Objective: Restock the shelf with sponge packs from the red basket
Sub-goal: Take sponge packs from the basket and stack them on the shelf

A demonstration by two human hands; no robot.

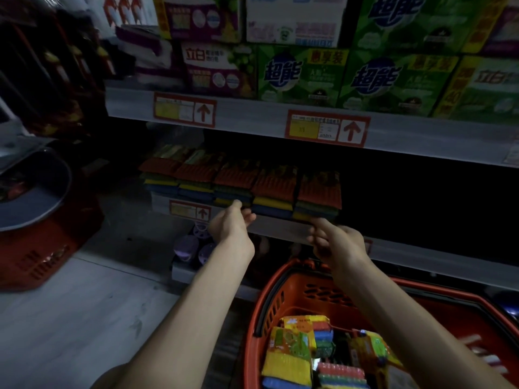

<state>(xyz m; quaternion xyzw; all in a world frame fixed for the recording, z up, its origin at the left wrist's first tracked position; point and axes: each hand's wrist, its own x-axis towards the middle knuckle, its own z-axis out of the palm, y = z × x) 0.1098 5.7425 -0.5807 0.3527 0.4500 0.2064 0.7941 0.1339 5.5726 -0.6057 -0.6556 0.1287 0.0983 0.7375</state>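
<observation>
Several sponge packs (275, 186) lie side by side on the middle shelf (280, 228), each a stack of red, yellow, green and blue sponges. My left hand (231, 224) reaches up to the shelf's front edge, its fingertips touching the underside of the middle pack. My right hand (337, 242) hangs just below the rightmost pack (318, 192) with fingers loosely curled and nothing in them. The red basket (269, 304) sits at the lower right and holds several more sponge packs (292, 352).
Green and white detergent boxes (297, 71) fill the upper shelf above red price tags (327, 127). The dark right part of the middle shelf holds nothing I can see. A second red basket (42, 248) with a dark lid stands on the floor at left. Purple items (193, 242) sit on the bottom shelf.
</observation>
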